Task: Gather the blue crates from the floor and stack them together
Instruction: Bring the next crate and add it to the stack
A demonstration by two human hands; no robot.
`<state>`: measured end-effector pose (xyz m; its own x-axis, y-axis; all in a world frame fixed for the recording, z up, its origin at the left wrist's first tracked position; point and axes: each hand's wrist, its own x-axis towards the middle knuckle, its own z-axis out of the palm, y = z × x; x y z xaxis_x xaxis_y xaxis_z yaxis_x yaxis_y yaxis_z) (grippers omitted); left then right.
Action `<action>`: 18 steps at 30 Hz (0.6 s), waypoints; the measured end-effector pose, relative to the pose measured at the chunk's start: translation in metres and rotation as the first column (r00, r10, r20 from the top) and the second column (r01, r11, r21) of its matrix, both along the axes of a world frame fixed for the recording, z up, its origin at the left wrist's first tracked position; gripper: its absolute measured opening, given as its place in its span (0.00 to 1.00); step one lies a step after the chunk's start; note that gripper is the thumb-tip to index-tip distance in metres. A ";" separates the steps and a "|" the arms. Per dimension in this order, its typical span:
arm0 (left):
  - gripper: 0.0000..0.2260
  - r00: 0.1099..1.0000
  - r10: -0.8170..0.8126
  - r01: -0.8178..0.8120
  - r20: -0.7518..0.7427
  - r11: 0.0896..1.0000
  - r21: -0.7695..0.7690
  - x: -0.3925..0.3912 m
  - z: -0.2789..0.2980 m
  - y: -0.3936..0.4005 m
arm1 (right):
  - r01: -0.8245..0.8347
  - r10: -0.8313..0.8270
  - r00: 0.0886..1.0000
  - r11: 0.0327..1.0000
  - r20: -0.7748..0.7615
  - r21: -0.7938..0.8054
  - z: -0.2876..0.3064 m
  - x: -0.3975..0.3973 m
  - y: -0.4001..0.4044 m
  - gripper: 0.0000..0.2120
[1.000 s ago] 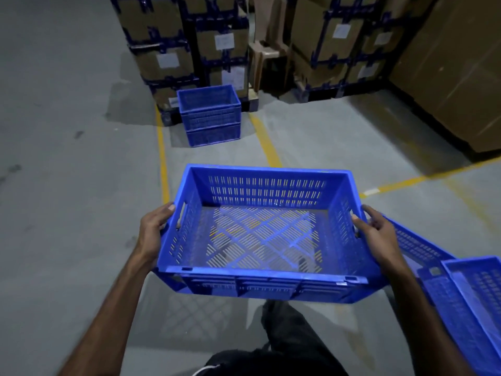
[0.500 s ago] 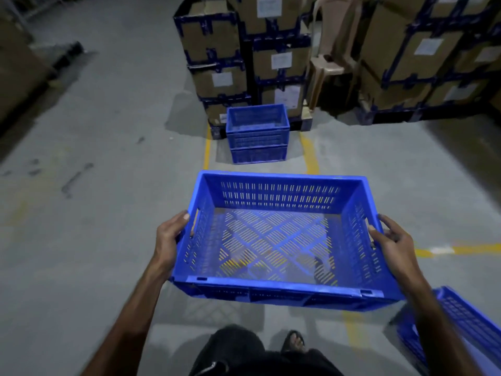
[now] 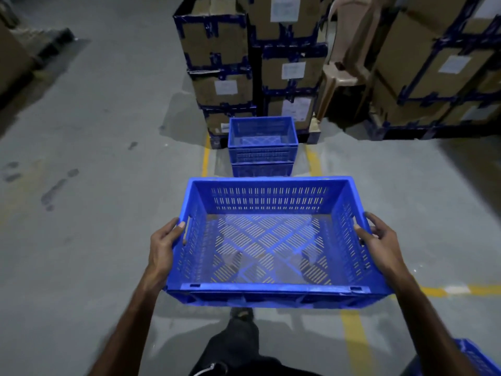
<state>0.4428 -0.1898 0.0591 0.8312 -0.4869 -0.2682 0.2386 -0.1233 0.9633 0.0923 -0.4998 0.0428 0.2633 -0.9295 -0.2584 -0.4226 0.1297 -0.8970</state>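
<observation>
I carry an empty blue slotted crate [image 3: 271, 196] level in front of me, above the floor. My left hand [image 3: 164, 246] grips its left side wall at the handle slot, and my right hand [image 3: 378, 244] grips the right side wall the same way. Straight ahead on the floor stands a stack of blue crates [image 3: 261, 156], two high as far as I can tell, between two yellow floor lines. A corner of another blue crate [image 3: 477, 356] shows at the bottom right edge.
Tall stacks of cardboard boxes [image 3: 225, 63] with blue strapping stand right behind the crate stack, with more boxes [image 3: 433, 77] to the right. A beige plastic chair [image 3: 344, 66] sits between them. Grey concrete floor stretches to the left. My leg [image 3: 238, 340] is below the crate.
I have walked toward the crate stack, which is now nearer and centred ahead. The floor crates at my right have slid almost out of view. My grip is unchanged.
</observation>
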 end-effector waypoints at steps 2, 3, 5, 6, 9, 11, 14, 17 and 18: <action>0.10 0.998 -0.067 0.067 -0.007 0.998 0.014 0.031 -0.001 -0.019 | 0.014 -0.014 1.000 1.000 -0.024 -0.001 0.006 0.025 -0.015 0.27; 0.12 0.996 -0.086 0.086 -0.008 0.996 0.010 0.045 0.002 -0.030 | 0.032 -0.032 0.999 0.999 -0.025 -0.003 0.007 0.036 -0.023 0.27; 0.12 0.995 -0.096 0.096 0.000 0.995 -0.008 0.079 0.002 -0.054 | 0.048 -0.048 0.999 0.999 -0.018 -0.010 0.005 0.056 -0.041 0.25; 0.09 0.995 -0.103 0.103 0.007 0.995 -0.012 0.093 0.002 -0.065 | 0.055 -0.056 0.998 0.998 -0.022 -0.016 0.005 0.065 -0.050 0.23; 0.25 0.996 -0.090 0.090 0.013 0.996 -0.019 0.135 -0.003 -0.094 | 0.076 -0.076 0.997 0.997 -0.014 -0.014 0.013 0.096 -0.072 0.23; 0.31 0.995 -0.102 0.102 0.008 0.994 -0.025 0.161 -0.007 -0.112 | 0.087 -0.087 0.996 0.996 0.017 -0.011 0.015 0.115 -0.090 0.21; 0.31 0.995 -0.103 0.103 0.009 0.994 -0.020 0.189 -0.008 -0.144 | 0.108 -0.110 0.991 0.994 0.075 0.018 0.015 0.143 -0.120 0.16; 0.21 0.995 -0.099 0.099 0.006 0.995 0.012 0.209 -0.010 -0.183 | 0.149 -0.159 0.974 0.986 0.162 0.073 0.013 0.169 -0.149 0.12; 0.15 0.996 -0.090 0.090 0.014 0.996 0.018 0.215 -0.010 -0.197 | 0.162 -0.176 0.969 0.983 0.173 0.088 0.012 0.177 -0.161 0.14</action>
